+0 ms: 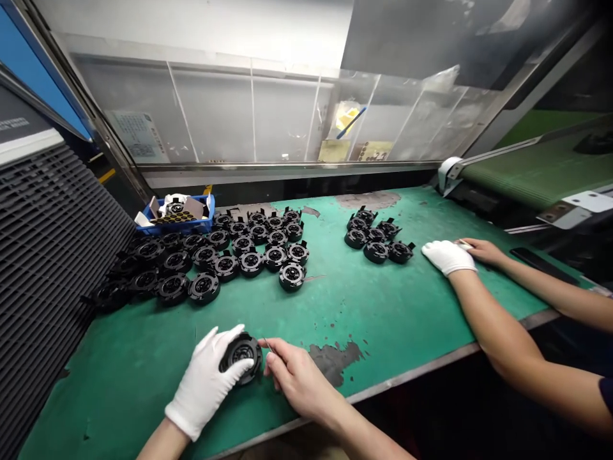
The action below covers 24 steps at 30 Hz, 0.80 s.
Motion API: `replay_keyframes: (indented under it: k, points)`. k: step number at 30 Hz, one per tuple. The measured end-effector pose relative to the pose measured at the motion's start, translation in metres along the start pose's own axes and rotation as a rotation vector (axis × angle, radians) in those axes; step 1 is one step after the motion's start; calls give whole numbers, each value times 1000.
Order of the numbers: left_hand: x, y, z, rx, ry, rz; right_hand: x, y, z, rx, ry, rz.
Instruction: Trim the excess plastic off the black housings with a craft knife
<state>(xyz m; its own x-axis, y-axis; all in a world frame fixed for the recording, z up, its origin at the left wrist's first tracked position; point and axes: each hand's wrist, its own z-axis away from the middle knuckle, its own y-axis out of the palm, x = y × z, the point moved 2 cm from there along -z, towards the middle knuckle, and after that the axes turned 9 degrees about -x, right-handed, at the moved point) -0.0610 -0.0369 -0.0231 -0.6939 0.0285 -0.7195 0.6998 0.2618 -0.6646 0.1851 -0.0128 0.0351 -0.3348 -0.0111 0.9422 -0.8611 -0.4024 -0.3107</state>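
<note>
My left hand [205,377], in a white glove, grips a round black part [242,359] near the front of the green mat, its thumb over the face and its fingers round the far rim. Bare, my right hand [294,377] is beside the part's right edge. Its thumb and index finger pinch a small thin tool [267,345], mostly hidden, whose thin tip points up. Many similar black round parts [251,262] stand in rows beyond my hands at the left, one of them [292,276] at the right front of that group.
At the back left is a blue bin [205,223] with scraps. A smaller group of black parts [376,251] lies right of centre. Another person's gloved hand [447,257] and bare hand [483,251] rest at the right, near a green conveyor [536,166]. Ribbed black panel [48,249] at left.
</note>
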Motion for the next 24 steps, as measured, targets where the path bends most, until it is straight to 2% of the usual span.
replay_keyframes:
  k: [2,5,8,10,12,14,15,18,19,21,24]
  points:
    - [-5,-9,-2,-80,1,13,-1,-8,4,57,5,-23]
    - [-35,-19,2,-201,30,67,4,-20,12,119,-14,-19]
    - [-76,-22,8,-109,72,184,18,-21,20,187,-84,10]
    - [-97,-24,10,-21,8,285,27,-16,24,223,-118,15]
    - [-107,-30,11,53,-76,413,34,-9,28,244,-146,19]
    - [-102,-43,9,30,-149,476,38,-4,31,270,-178,10]
    - [-94,-53,8,-35,-177,475,37,-3,32,295,-196,5]
    - [-63,-85,5,-371,-227,380,28,-14,30,349,-230,31]
    - [-53,-91,6,-420,-239,337,23,-21,26,341,-230,60]
    - [-40,-89,11,-341,-200,242,11,-37,15,296,-212,132]
    - [-37,-58,23,-149,-114,101,-2,-60,-7,187,-184,272]
